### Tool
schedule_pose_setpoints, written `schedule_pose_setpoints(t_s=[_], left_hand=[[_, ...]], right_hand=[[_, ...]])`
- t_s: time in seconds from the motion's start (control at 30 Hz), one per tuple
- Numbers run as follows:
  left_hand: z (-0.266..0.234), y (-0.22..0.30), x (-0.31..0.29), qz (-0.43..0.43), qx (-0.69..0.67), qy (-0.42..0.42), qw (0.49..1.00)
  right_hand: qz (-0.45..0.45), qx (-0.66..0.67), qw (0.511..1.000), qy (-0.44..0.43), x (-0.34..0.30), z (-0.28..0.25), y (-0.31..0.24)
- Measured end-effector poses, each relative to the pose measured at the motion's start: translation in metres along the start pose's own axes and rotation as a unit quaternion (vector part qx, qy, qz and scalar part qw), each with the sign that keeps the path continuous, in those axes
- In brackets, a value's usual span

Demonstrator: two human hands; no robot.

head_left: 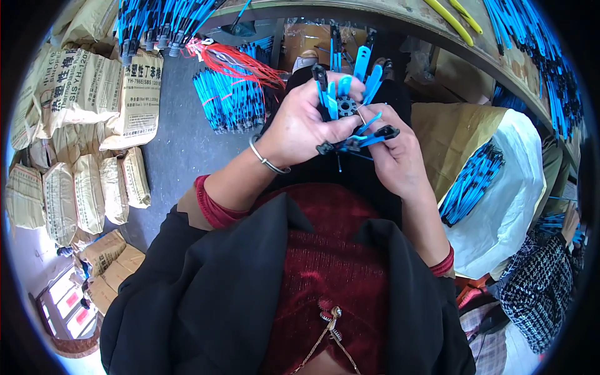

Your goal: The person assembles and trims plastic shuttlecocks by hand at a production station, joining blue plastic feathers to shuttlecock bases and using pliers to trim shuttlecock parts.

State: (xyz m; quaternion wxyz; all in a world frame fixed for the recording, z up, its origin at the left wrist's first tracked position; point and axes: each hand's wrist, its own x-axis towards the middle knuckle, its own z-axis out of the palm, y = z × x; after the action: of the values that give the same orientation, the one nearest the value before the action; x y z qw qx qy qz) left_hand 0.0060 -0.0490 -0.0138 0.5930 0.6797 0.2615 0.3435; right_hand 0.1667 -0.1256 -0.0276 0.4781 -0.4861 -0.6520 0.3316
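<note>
In front of my chest I hold a round black notched hub (347, 106) with blue arms (362, 62) spreading out from it, several of them ending in black tips. It looks like part of an umbrella frame. My left hand (303, 122) is closed around the hub's left side, its thumb beside the notches and its fingers among the blue arms. On the other side my right hand (397, 153) is closed, thumb and fingertips pinching a thin wire (360, 115) at the hub's edge. Part of the wire and some arms are hidden by my fingers.
Beyond my hands runs a bench edge (256, 11) with blue-black rib bundles (165, 25) and yellow strips (450, 22). Tied bundles (228, 97) and red cords (240, 62) are at left. Paper sacks (94, 94) stand far left; an open sack (522, 181) of blue pieces is at right.
</note>
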Motion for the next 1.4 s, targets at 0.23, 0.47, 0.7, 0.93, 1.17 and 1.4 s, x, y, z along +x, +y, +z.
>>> schedule_pose_setpoints(t_s=[0.23,0.47,0.7,0.93,1.17,1.4], left_hand=[[-0.001,-0.006,0.007,-0.046,-0.085,0.005,0.995],[-0.034,0.006,0.020,-0.021,-0.034,-0.168,0.985],[-0.041,0.019,0.016,-0.074,-0.089,-0.204,0.972],[-0.031,0.005,0.000,-0.004,-0.006,-0.138,0.990],[-0.026,-0.005,0.002,-0.003,-0.029,-0.188,0.982],[-0.011,0.001,0.012,-0.008,-0.055,-0.263,0.963]], right_hand=[[0.117,0.177,0.976,0.044,0.000,-0.006,-0.003],[0.055,-0.204,0.948,0.240,0.086,-0.106,-0.047],[0.063,-0.632,0.765,0.102,0.166,-0.097,0.001],[-0.281,-0.640,0.715,0.011,0.152,-0.177,0.063],[0.230,0.409,0.883,0.009,-0.028,-0.081,-0.041],[0.131,-0.196,0.965,0.112,-0.098,-0.018,-0.019]])
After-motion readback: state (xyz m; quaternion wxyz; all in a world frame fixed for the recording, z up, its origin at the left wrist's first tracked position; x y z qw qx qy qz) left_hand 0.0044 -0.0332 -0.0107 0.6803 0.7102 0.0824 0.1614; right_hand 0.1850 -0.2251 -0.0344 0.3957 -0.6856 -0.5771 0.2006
